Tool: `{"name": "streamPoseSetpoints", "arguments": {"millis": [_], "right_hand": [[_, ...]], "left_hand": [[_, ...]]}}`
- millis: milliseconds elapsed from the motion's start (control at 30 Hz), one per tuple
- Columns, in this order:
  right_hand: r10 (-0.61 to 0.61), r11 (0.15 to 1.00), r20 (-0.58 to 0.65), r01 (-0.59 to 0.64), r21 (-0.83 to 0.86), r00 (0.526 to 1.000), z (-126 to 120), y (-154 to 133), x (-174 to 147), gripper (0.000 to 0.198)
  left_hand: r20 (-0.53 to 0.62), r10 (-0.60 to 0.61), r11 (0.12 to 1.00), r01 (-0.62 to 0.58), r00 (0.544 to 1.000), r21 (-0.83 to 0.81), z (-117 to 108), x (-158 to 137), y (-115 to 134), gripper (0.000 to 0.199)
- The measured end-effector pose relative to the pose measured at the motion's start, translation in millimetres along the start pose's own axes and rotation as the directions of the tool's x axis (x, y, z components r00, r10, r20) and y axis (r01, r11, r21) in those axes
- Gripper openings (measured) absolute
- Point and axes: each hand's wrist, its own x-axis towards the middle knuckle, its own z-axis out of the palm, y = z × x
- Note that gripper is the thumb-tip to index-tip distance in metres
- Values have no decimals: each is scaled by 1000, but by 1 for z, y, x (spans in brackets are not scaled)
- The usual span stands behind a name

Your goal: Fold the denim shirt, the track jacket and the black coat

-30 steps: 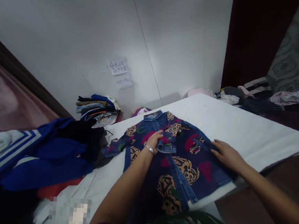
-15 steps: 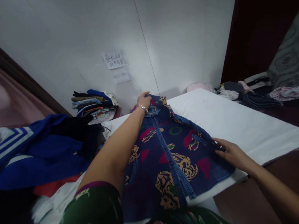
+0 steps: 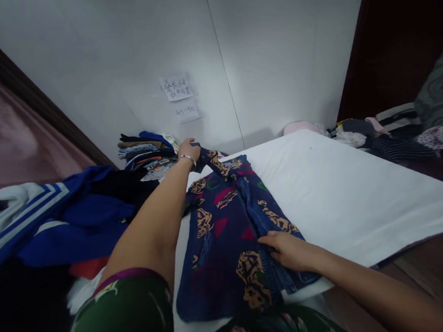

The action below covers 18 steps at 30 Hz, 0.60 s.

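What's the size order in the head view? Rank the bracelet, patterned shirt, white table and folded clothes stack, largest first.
1. White table
2. Patterned shirt
3. Folded clothes stack
4. Bracelet

Your left hand (image 3: 189, 150) is holding one sleeve (image 3: 216, 164) of a patterned shirt (image 3: 226, 233) out across its collar end, and your right hand (image 3: 288, 250) is gripping the shirt's folded-in side (image 3: 265, 215). The shirt is lying on a white surface (image 3: 350, 191). Blue clothing (image 3: 87, 219) is lying to the left, and folded clothes (image 3: 144, 152) are sitting stacked by the wall (image 3: 279, 63).
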Motion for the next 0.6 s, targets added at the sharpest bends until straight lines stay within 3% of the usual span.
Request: {"name": "streamPoseSetpoints", "arguments": {"millis": [200,300,367,433,500,600], "right_hand": [[19,999,83,-15,-46,996,28,-3,15,40],[-72,997,48,70,41,996,25,-8,9,34],[-141,984,-75,148,99,987,16,-5,2,33],[-135,981,-265,165,97,955,4,6,-8,33],[-70,992,-434,110,69,898,-7,27,-20,32],[86,995,-551,-41,93,830,-15,63,-41,31]], "left_hand": [[99,-1,995,-9,995,95,7,-13,-29,55],[167,-1,980,-32,986,197,6,-20,-35,55],[217,14,951,-80,976,299,4,-25,-39,53],[293,4,892,-135,956,431,2,-32,-45,50],[345,-17,820,-184,938,542,4,-44,-52,47],[384,22,769,-260,923,583,16,-79,-59,37]]}}
